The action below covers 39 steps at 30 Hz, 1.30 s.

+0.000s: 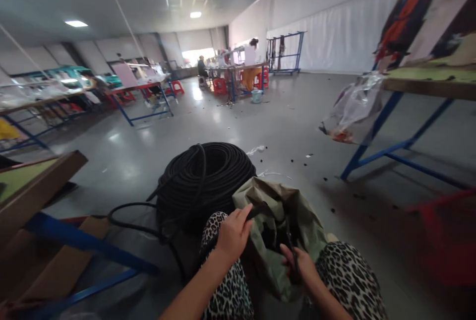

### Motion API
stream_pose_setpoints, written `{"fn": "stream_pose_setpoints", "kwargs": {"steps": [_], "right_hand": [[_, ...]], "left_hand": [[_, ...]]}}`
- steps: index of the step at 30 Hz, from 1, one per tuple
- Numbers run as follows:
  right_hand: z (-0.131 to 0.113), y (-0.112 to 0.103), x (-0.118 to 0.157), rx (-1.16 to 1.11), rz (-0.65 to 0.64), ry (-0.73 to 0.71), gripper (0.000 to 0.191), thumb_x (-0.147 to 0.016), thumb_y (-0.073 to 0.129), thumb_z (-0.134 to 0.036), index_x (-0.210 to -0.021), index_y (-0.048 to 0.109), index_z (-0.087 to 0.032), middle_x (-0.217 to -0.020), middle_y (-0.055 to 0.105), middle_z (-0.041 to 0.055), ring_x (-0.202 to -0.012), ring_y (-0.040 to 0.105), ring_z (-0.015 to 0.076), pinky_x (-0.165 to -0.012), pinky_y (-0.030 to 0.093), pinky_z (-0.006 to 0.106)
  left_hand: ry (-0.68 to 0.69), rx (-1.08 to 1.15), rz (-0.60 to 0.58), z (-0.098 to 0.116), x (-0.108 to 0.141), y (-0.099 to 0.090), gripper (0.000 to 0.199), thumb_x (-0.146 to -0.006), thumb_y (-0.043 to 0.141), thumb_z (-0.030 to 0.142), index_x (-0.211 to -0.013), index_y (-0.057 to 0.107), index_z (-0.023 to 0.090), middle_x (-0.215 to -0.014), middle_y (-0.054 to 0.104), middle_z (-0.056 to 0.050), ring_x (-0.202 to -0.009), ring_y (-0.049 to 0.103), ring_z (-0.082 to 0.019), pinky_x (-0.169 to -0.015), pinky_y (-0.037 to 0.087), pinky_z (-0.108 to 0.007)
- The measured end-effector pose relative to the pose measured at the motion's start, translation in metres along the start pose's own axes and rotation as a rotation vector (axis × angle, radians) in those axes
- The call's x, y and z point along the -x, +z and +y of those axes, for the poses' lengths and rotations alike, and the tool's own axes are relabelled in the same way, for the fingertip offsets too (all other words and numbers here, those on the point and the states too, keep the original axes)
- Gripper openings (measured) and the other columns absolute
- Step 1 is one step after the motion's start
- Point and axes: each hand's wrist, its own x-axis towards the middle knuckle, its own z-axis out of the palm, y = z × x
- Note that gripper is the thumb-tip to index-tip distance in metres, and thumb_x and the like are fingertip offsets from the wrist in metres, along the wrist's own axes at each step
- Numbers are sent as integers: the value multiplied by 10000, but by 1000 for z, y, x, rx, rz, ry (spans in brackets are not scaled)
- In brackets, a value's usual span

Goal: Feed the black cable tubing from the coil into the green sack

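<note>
A large coil of black cord (208, 166) lies on the floor in front of my knees, with a loose loop at its left. My left hand (235, 230) is closed on a length of black cord (260, 209) at the left rim of an open green bag (312, 225). Between my leopard-print knees, the bag stands with dark contents that I cannot make out. My right hand (297, 263) is over the bag's opening, its fingers round the handles of dark scissors (290, 240). The blades point up and away, to the right of the cord's end.
A blue-legged table (427, 87) stands at right, a plastic bag (355, 106) hanging from it. A wooden table edge (44, 176) is close at left. A red stool (449, 235) is at lower right. People sit at far worktables. Small scraps dot the floor.
</note>
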Motion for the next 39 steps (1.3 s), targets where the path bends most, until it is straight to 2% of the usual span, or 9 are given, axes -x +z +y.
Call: {"fn": "stream_pose_setpoints", "kwargs": {"steps": [5, 11, 15, 21, 24, 29, 32, 35, 39], "right_hand": [[-66, 28, 25, -365, -209, -192, 606, -565, 767, -745, -759, 646, -184, -624, 650, 69, -552, 616, 205, -539, 480, 314], [-104, 40, 58, -369, -269, -207, 549, -603, 809, -676, -663, 623, -163, -577, 576, 32, -500, 503, 141, -513, 409, 277], [-102, 40, 67, -402, -359, -175, 537, -637, 793, -667, -665, 622, -159, -606, 580, 31, -546, 529, 144, -546, 434, 275], [-87, 34, 55, -521, -199, -110, 496, -620, 842, -570, -641, 535, -180, -554, 520, -26, -459, 474, 99, -468, 411, 248], [-80, 15, 41, -593, -111, -63, 502, -630, 830, -557, -607, 490, -188, -500, 488, -38, -425, 468, 91, -438, 419, 233], [-65, -33, 15, -765, 25, 11, 461, -625, 834, -432, -653, 437, -199, -478, 455, -88, -373, 437, 64, -430, 470, 217], [-56, -55, 4, -805, 56, 39, 415, -673, 788, -380, -660, 414, -202, -473, 453, -88, -354, 437, 68, -413, 470, 224], [-49, -63, 0, -824, 74, 58, 380, -693, 763, -334, -658, 408, -202, -464, 452, -85, -348, 440, 72, -407, 468, 228], [-45, -53, 4, -795, 29, 36, 395, -679, 777, -341, -660, 406, -204, -467, 452, -88, -351, 444, 77, -411, 474, 243]], "left_hand": [[-100, 63, -37, 30, 18, 7, 323, -930, 457, 206, -1234, 563, 221, -1152, 669, -99, -1075, 633, -225, -958, 552, -429], [-219, 72, -108, 46, 35, -9, 384, -915, 460, 151, -1277, 558, 233, -1187, 656, -87, -1095, 613, -226, -968, 527, -412], [-241, 30, -155, 46, 43, -13, 385, -918, 485, 168, -1279, 578, 263, -1140, 677, -63, -1048, 632, -215, -929, 532, -380], [-264, -1, -332, 53, 49, -5, 508, -896, 506, 176, -1398, 493, 247, -1227, 671, -89, -1110, 634, -228, -973, 512, -375], [-390, 65, -433, 44, 63, -16, 521, -843, 557, 175, -1359, 516, 233, -1274, 671, -83, -1170, 623, -236, -1017, 482, -370], [-576, 56, -530, 20, 110, -51, 333, -827, 548, 195, -1150, 624, 232, -1151, 723, -47, -1102, 657, -215, -962, 480, -320], [-637, 63, -505, 10, 142, -63, 270, -830, 566, 223, -1090, 639, 220, -1141, 727, -46, -1091, 661, -205, -954, 484, -302], [-600, 127, -428, -4, 161, -66, 306, -874, 540, 259, -1163, 637, 231, -1188, 717, -46, -1111, 657, -188, -975, 494, -295], [-486, -31, -179, -35, 145, -74, 369, -941, 448, 263, -1261, 629, 239, -1217, 697, -77, -1112, 650, -197, -977, 514, -338]]}}
